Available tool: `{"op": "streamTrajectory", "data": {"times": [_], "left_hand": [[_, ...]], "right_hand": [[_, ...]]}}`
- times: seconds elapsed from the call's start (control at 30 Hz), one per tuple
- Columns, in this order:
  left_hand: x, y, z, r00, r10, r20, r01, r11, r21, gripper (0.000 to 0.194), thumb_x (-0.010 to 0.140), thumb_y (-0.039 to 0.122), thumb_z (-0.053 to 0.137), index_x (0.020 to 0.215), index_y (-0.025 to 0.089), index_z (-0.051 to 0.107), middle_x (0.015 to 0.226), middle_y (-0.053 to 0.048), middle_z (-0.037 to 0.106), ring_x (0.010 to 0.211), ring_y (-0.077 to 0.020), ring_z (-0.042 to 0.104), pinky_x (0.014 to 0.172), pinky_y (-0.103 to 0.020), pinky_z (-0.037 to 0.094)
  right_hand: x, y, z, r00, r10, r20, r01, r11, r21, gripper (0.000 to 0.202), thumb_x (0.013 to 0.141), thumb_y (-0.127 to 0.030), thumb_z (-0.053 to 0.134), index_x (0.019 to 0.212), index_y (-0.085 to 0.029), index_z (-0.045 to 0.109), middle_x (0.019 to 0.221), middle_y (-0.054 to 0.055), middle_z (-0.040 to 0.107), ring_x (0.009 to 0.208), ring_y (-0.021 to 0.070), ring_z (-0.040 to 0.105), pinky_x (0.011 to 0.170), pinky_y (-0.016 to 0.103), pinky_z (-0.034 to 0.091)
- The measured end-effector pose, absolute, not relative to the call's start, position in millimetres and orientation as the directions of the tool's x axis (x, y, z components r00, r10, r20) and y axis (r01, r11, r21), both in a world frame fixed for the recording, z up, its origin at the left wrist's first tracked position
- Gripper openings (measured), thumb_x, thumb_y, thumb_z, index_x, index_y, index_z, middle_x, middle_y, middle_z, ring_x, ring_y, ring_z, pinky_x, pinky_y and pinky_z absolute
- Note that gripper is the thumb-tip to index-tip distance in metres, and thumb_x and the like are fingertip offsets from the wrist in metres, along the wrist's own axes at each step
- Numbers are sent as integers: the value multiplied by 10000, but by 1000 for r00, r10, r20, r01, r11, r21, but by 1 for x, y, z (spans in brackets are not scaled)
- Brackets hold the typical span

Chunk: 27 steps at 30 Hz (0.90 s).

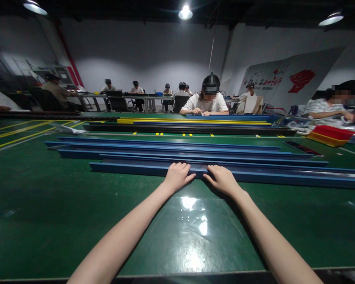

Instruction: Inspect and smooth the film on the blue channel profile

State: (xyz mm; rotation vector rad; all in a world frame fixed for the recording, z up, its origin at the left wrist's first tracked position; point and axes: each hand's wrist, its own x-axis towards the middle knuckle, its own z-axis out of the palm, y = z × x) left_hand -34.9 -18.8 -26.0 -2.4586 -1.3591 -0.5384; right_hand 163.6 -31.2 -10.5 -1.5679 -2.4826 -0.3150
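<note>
A long blue U-shaped channel [130,169] lies crosswise on the green tabletop, the nearest of several blue strips. My left hand [178,176] grips its near wall, fingers hooked over the top edge and thumb along the front face. To the right, my right hand [221,178] holds the same wall in a like way, its thumb pointing toward the left one. A short stretch of the channel shows between the two thumbs. The fingertips are hidden inside the channel. Just behind it lie more blue channels [177,153], roughly parallel.
Black strips [112,128] and a yellow strip [195,121] lie farther back on the green table [62,221]. A dark phone-like slab [302,148] and red and yellow bins [329,135] are at right. Across the table a person [207,100] leans over a blue strip.
</note>
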Motion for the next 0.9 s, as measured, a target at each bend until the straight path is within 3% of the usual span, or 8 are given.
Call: {"op": "streamTrajectory", "data": {"times": [0.37,0.63,0.77,0.9], "left_hand": [[-34,-20,-5,478,835,273,865,-502,21,321,842,455,439,916,176,579,927,-69,636,886,-214,582,703,-296,448],[-41,-9,12,538,828,158,816,-558,152,172,774,336,568,818,171,595,854,-47,653,818,-190,599,672,-246,435],[-50,-7,19,565,812,146,793,-583,176,90,735,257,596,771,175,593,799,-28,645,764,-168,590,632,-224,414],[-65,-8,20,522,835,175,825,-546,143,101,722,276,599,782,196,591,814,-20,635,774,-174,586,602,-227,402]], "right_hand": [[162,-30,-5,-401,883,243,913,406,29,328,868,-432,358,889,-182,568,903,70,642,840,184,580,679,246,361],[155,-22,8,-410,905,114,912,408,41,339,856,-434,368,899,-189,598,947,79,653,885,203,592,635,246,367],[142,-18,16,-428,902,55,903,425,64,310,831,-428,420,945,-203,600,978,77,654,907,215,594,629,250,369],[124,-16,20,-454,890,37,891,452,51,261,819,-413,454,904,-216,602,943,60,666,877,200,604,606,235,354]]}}
